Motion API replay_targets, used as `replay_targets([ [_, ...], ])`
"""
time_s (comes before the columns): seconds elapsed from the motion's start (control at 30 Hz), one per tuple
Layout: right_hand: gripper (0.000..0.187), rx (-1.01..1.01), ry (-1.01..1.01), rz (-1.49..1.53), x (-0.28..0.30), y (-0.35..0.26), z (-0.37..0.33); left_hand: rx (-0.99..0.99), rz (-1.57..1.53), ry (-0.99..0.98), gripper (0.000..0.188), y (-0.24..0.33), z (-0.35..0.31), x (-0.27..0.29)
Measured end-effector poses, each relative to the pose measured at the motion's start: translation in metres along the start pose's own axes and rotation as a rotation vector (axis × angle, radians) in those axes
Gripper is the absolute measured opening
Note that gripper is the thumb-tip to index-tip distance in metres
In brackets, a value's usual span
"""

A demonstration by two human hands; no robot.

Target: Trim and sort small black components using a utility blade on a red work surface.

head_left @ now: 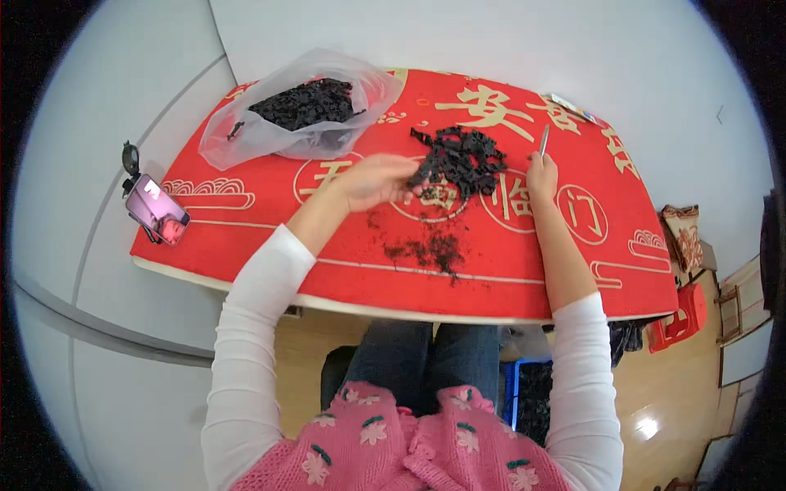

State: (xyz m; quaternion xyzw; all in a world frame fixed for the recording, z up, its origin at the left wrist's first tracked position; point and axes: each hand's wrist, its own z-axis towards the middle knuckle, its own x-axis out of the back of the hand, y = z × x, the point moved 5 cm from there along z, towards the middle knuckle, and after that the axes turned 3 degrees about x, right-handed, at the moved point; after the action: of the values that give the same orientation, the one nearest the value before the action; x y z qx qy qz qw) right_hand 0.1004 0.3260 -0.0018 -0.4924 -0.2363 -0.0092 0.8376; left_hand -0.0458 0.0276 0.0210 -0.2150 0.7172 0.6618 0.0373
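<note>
Well left of the left hand (pixel 378 182), a phone (pixel 160 204) leans in its holder at the edge of the red-covered counter (pixel 344 286). Beyond that hand and to its left, a clear bag (pixel 225 141) sits open, with black pieces (pixel 307 105) inside. The left hand's curled fingers meet the near left edge of a black pile (pixel 465 159) – whether they pinch a piece, I cannot tell. Crumbs (pixel 442 250) lie nearer the body. Right of the pile, the right hand (pixel 542 176) is closed around a thin metal tool (pixel 545 139) – its tip pointing away.
</note>
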Motion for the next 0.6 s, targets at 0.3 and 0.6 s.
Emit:
replay_targets([
  [0.3,0.032,-0.063,-0.174,0.427,-0.003,-0.029,-0.016,0.044,0.194,-0.072,0.027,-0.004,-0.016,-0.036],
  [0.6,0.042,0.055,-0.214,0.423,-0.013,-0.014,-0.01,-0.096,0.358,-0.031,0.033,-0.004,-0.014,-0.041],
])
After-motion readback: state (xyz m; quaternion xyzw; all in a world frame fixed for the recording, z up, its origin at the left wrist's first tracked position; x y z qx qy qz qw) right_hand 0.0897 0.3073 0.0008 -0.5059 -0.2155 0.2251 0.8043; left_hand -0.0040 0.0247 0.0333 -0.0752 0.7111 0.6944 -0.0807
